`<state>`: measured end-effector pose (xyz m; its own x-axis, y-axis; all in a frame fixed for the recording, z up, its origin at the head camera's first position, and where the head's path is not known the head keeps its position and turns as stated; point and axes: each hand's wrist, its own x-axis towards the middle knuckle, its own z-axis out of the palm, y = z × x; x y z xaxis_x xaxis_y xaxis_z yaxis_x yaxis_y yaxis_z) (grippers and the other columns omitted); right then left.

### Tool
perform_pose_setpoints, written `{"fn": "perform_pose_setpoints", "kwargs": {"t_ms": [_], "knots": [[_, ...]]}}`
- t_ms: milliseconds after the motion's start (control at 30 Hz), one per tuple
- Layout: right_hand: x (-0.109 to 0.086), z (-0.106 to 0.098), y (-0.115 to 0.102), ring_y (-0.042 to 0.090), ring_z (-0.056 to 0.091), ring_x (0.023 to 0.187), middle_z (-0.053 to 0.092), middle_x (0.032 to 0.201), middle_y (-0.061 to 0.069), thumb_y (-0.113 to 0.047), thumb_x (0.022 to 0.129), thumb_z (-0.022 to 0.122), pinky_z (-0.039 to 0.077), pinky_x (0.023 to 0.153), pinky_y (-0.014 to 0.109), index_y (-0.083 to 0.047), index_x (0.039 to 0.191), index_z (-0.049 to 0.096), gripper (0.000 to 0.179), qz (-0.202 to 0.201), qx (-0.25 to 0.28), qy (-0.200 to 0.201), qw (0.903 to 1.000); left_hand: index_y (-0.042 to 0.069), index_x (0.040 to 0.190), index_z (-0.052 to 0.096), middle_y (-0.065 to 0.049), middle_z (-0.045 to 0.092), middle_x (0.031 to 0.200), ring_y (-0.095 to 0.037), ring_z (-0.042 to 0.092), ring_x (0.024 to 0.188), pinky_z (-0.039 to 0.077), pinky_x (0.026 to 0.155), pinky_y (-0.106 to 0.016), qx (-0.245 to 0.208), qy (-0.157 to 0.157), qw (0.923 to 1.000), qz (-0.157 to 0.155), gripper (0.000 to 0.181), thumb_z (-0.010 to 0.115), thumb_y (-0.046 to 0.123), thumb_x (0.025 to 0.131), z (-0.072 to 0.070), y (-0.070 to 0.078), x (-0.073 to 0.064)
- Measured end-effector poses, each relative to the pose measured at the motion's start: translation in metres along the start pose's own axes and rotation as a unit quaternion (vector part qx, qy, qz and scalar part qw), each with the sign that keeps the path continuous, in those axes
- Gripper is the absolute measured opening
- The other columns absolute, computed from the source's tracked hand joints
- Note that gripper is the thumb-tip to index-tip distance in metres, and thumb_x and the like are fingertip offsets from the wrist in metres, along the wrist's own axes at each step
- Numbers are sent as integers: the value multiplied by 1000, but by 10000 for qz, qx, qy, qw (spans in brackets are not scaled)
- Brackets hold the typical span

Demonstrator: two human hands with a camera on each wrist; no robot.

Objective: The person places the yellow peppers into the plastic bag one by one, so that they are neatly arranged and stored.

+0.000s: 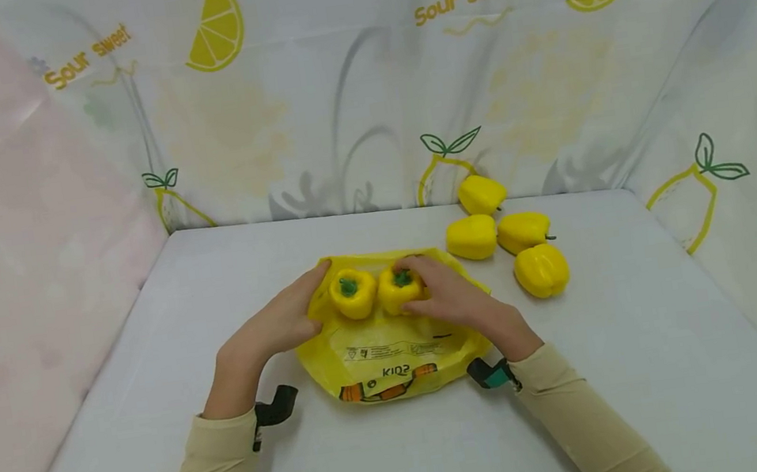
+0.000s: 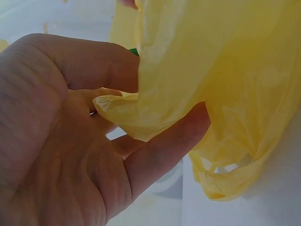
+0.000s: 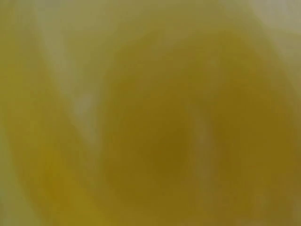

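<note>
- The left hand [image 1: 282, 324] holds the left edge of the yellow bag [image 1: 387, 358] at the middle of the tabletop [image 1: 653, 359], fingers [image 2: 164, 146] curled on the plastic.
- The right hand [image 1: 454, 294] grips the right pepper [image 1: 397, 289] on the bag, fingers clamped around it.
- The left pepper [image 1: 353, 293] touches it.

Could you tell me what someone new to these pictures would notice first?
Two yellow bell peppers sit at the mouth of a yellow plastic bag mid-table. The left hand holds the bag's edge, and the right hand curls round the right pepper. Four more loose peppers cluster at the back right, before the lemon-print backdrop.
</note>
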<state>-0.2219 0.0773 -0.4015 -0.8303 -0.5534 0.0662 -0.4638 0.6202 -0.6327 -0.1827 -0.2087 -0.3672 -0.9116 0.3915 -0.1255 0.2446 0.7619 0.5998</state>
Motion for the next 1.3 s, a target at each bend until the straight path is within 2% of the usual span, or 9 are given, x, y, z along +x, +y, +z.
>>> {"fn": "perform_pose_setpoints", "kwargs": {"t_ms": [433,567,633,767,933,1100,1300], "knots": [[-8,-19,-11,26,44,139,42,154,4,-26,92,67,38,117,49,-20,150,39,64,-13,-91,-27,10000,7,160,12,-12,15,167,-34,16,154,17,125,-55,97,25,9999,-56,87,54,-2,84,-1,1,-1],[-10,-30,-12,29,48,136,42,153,4,-24,94,65,42,114,50,-19,151,38,63,-55,168,-4,9998,8,160,12,-11,15,168,-34,16,155,17,125,-54,106,16,9999,-87,88,54,-2,84,-1,1,-1],[-11,-36,-10,30,49,135,43,153,5,-22,95,65,43,112,49,-17,151,39,62,-130,400,102,9991,8,160,12,-11,15,168,-34,16,155,17,125,-54,93,24,9999,-106,89,55,-2,84,-1,1,-1],[-12,-50,-1,31,53,131,50,148,11,-14,94,65,46,110,49,-10,147,43,57,-360,753,597,9947,10,161,11,-10,15,168,-32,15,155,17,125,-53,69,8,9999,-137,88,54,-2,84,0,1,0],[-13,-58,14,33,53,127,54,141,19,-5,94,63,47,108,52,-4,143,49,51,-458,840,1194,9882,10,161,11,-9,15,168,-32,16,155,17,126,-53,86,-1,9999,-96,88,54,-1,85,2,1,1],[-12,-61,31,35,48,133,52,145,16,-8,95,61,41,112,55,-7,143,49,50,-179,523,1482,9874,8,160,12,-12,15,168,-34,15,155,17,125,-55,60,21,10000,-59,88,54,-2,84,2,1,0],[-12,-64,49,32,37,144,46,151,12,-11,95,62,31,119,54,-10,145,47,52,230,56,1494,9885,10,161,11,-10,14,168,-33,15,155,16,125,-54,102,-17,9999,-135,88,56,0,86,1,2,0]]}}
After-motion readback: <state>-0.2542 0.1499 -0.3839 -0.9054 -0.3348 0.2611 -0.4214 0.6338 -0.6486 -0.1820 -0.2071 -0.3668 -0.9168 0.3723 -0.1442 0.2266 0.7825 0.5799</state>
